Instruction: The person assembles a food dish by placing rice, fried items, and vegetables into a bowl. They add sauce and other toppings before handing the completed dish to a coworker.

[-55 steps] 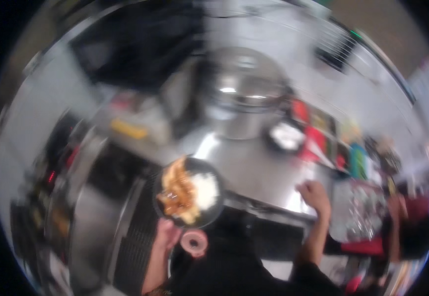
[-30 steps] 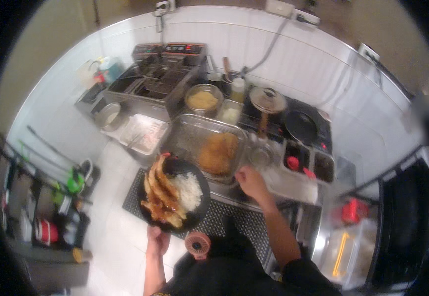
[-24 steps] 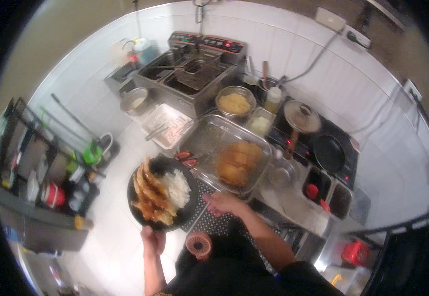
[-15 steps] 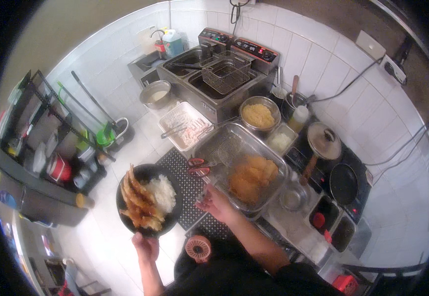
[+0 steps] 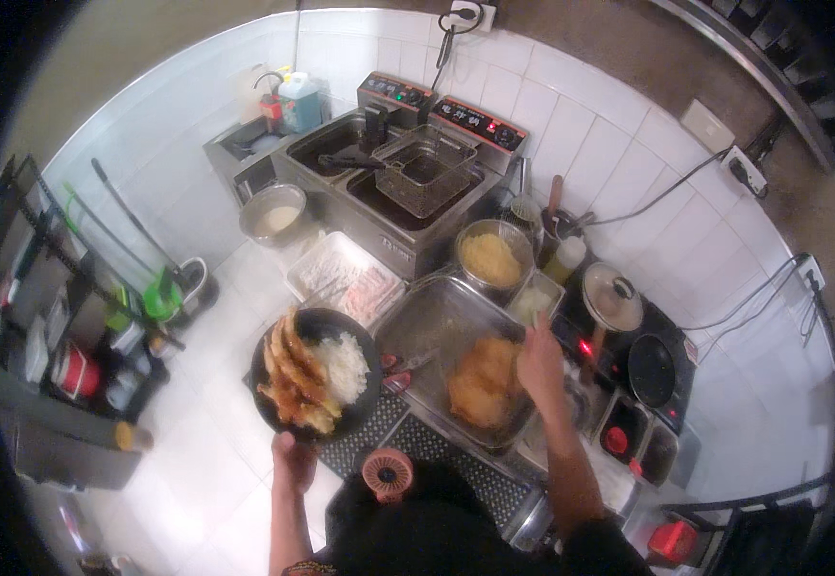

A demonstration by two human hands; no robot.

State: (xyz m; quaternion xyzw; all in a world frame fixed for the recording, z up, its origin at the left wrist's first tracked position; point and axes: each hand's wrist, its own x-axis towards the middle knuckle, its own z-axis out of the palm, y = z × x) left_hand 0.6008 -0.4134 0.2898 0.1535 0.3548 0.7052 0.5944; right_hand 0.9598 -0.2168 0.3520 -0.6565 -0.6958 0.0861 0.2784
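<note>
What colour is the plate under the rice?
The plate is black; the head view shows it best.

Plate (image 5: 353,414): black, smooth, low sheen. Sauce on fried strips (image 5: 293,379): glossy, wet-looking. Deep tray (image 5: 424,328): bare metal, shiny. Breaded pieces (image 5: 483,384) inside: rough, matt crumb. Fryer (image 5: 360,208): stainless-looking metal, dull shine; basket (image 5: 425,176), metal wire mesh. Wall (image 5: 581,125): smooth glazed tile. Fan (image 5: 387,474): pink, apparently matt plastic. Clothing (image 5: 417,533): black matt cloth.
</note>
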